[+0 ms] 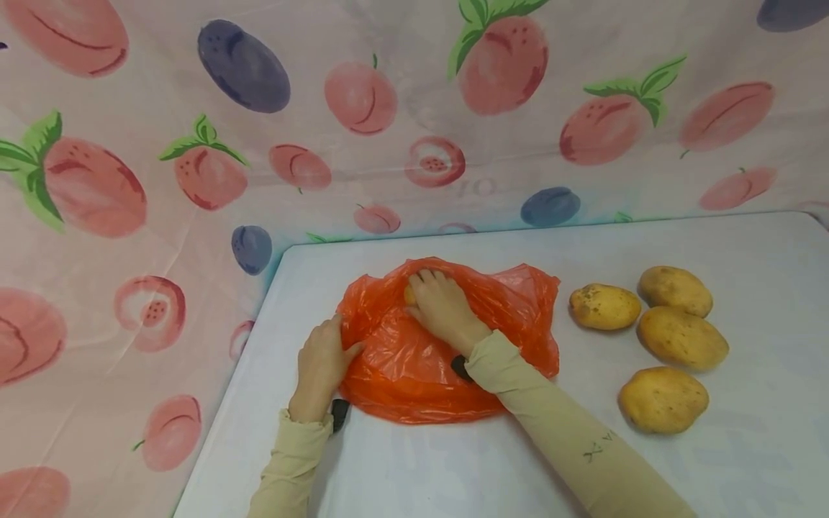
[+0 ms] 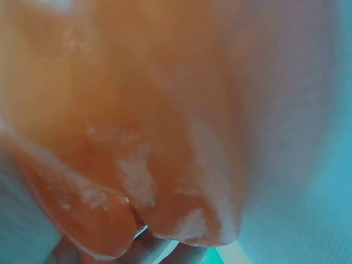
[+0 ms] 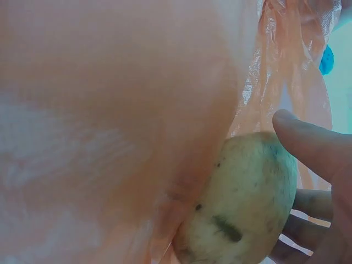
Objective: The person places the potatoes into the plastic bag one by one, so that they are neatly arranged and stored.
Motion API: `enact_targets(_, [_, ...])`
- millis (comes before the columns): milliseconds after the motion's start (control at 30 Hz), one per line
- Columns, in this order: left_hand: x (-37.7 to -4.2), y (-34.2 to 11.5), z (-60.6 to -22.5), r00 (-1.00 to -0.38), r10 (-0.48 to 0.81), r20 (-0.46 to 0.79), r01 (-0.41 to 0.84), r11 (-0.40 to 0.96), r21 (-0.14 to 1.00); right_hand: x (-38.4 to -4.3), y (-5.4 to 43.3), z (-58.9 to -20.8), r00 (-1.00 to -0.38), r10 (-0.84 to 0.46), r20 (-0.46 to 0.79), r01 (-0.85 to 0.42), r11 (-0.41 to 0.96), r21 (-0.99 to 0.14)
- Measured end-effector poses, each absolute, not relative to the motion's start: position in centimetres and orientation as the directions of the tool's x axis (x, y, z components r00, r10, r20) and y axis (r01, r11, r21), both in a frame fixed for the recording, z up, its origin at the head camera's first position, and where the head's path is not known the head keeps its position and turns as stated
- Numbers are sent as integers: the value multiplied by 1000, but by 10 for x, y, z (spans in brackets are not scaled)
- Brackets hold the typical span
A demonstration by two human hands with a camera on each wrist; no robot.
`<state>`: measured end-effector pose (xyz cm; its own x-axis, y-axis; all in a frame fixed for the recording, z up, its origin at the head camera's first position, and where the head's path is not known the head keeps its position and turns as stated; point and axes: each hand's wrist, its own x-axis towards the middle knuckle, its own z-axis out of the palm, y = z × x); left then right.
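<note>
A red-orange plastic bag (image 1: 414,345) lies spread on the white table, its mouth toward the person. My right hand (image 1: 443,306) reaches into the bag and holds a potato (image 3: 242,203) between thumb and fingers. Only a sliver of that potato shows in the head view, beside the fingertips. At the bag's left edge my left hand (image 1: 324,363) grips the plastic, thumb over the rim. Translucent film (image 2: 137,121) fills most of the left wrist view and hides much of that hand.
To the right of the bag lie several loose potatoes: one nearest the bag (image 1: 605,307), two close together behind it, and one nearer the front (image 1: 663,401). A fruit-print cloth (image 1: 388,108) hangs along the table's back and left edges.
</note>
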<state>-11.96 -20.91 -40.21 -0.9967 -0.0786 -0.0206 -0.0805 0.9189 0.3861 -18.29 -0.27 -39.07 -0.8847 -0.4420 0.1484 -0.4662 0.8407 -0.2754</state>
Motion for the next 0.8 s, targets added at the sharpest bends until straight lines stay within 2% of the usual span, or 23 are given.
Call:
enact_targets(367, [-119, -209, -401, -998, -61, -1, -57, 926, 373, -173, 7, -385, -850, -483, 210, -524, 819, -233])
enact_targets(800, [-118, -210, -402, -999, -53, 8, -47, 930, 364, -158, 17, -367, -846, -496, 194, -530, 821, -213])
